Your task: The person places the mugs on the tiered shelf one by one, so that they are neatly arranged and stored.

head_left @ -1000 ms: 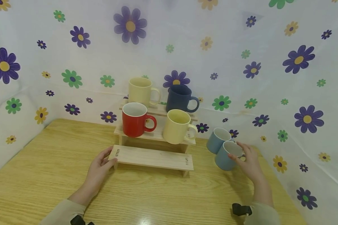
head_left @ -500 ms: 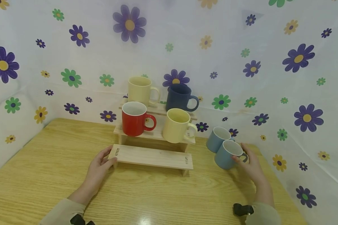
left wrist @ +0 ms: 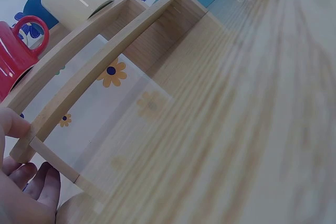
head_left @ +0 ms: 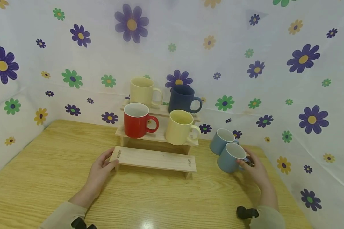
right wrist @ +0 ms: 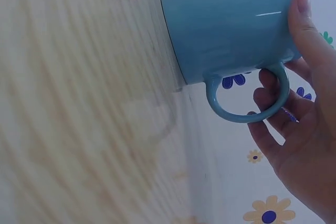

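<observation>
My right hand (head_left: 255,167) holds the nearer light blue mug (head_left: 227,161) by its handle side. In the right wrist view, the thumb presses near the rim of that mug (right wrist: 231,27) while curled fingers reach through and around the handle (right wrist: 247,116). Whether its base touches the table is hard to tell. A second light blue mug (head_left: 218,143) stands just behind it. On the left, my left hand (head_left: 98,173) grips the end of the lowest step of a wooden stepped rack (head_left: 157,159); the left wrist view shows thumb and fingers around that wooden end (left wrist: 23,148).
The rack's middle step carries a red mug (head_left: 135,122) and a cream mug (head_left: 178,130). Above them stand another cream mug (head_left: 141,92) and a dark blue mug (head_left: 181,100). A flowered white cloth (head_left: 212,57) encloses the wooden table (head_left: 160,203) behind and at the sides.
My right fingers have moved from the mug's rim down to its handle and closed there. The nearer mug has shifted and turned slightly, its handle swinging toward me. My left hand stays put.
</observation>
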A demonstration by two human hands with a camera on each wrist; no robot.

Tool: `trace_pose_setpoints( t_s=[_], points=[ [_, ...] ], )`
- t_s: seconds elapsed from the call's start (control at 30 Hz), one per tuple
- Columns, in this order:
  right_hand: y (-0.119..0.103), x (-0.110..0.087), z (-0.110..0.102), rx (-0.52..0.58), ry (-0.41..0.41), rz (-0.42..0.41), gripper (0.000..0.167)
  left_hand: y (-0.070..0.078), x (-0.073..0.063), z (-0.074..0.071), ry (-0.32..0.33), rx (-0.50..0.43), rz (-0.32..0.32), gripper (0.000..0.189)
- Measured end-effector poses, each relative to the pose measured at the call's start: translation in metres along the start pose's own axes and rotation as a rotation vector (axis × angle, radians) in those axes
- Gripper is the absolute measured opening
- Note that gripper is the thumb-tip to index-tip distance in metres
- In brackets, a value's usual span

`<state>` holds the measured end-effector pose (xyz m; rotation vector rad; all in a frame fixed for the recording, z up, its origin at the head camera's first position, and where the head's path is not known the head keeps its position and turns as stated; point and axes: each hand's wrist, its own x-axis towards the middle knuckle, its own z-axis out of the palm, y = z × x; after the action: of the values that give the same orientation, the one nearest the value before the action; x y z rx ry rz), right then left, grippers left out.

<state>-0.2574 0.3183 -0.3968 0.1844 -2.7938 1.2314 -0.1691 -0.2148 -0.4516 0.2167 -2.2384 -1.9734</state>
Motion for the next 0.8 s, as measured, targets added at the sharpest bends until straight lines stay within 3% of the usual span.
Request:
trace_pose_setpoints(
  t_s=[0.2,0.4,0.6,0.8],
  points=[
    [0.002,0.0,0.001,0.011,0.029,0.013,0.061,0.0,0.0,0.0,-0.001,-0.003,-0.003,0.059],
    [0.008,0.002,0.012,0.246,0.103,0.014,0.052,0.002,-0.001,-0.001,-0.005,-0.011,-0.003,0.059],
    [-0.001,0.003,0.02,0.329,0.18,0.092,0.056,0.005,-0.002,0.0,-0.007,-0.015,-0.018,0.06],
    [-0.014,0.007,0.023,0.401,0.202,0.16,0.062,0.006,-0.002,-0.001,-0.009,-0.011,-0.029,0.06]
  ],
)
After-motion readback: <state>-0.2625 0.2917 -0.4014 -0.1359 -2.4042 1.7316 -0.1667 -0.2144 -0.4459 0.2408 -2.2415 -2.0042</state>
